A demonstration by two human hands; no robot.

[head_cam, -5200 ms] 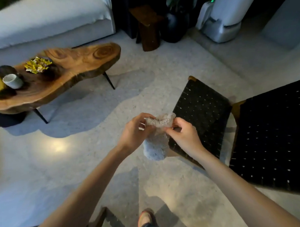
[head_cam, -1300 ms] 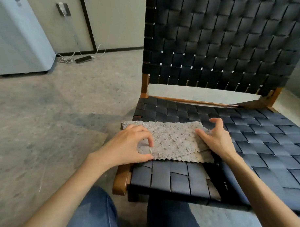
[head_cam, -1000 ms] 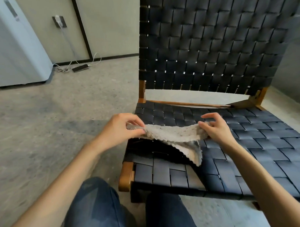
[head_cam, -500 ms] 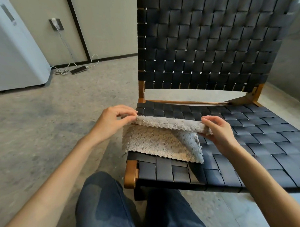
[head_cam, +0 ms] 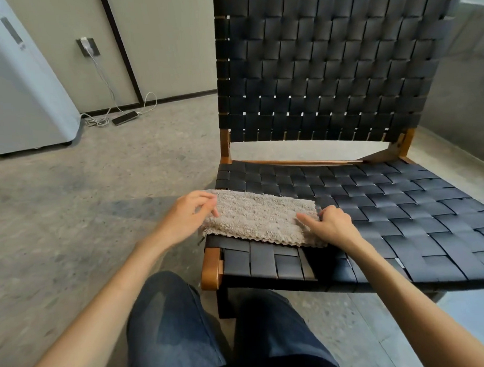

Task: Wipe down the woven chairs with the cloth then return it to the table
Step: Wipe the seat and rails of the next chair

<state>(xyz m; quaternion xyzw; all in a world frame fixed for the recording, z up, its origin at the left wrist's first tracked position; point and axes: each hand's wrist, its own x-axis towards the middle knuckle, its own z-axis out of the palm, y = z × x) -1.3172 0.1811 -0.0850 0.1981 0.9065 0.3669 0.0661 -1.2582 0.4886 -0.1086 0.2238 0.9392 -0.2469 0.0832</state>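
On the seat's front left corner: the cloth [head_cam: 258,219], grey-beige and nubby, lies folded into a long strip, flat on the dark straps of the woven chair [head_cam: 387,214]. Its scalloped near edge sits just behind the seat's front edge.
Left end of the strip: the left hand [head_cam: 187,218] is palm down. Its fingers are loosely bent, and fingertips and thumb rest on top of the fabric, closed round nothing.
Right end of the strip: the right hand [head_cam: 332,224] is palm down. The thumb stretches leftward along the top of the cloth and the other fingers curl down at its right edge. Whether they pinch that edge or only press it cannot be told.
Forearms: both bare, reaching forward from the bottom of the view and converging on the cloth.
Chair parts: the backrest [head_cam: 327,65] stands upright in the same dark weave. The wooden frame [head_cam: 211,266] shows at the front left corner.
Legs: dark jeans [head_cam: 171,323], just before the seat's front.
Far left: a white appliance [head_cam: 21,95] stands on the grey floor [head_cam: 85,202]. A cable [head_cam: 105,86] runs from a wall socket [head_cam: 86,47] down to a dark flat device [head_cam: 124,118].
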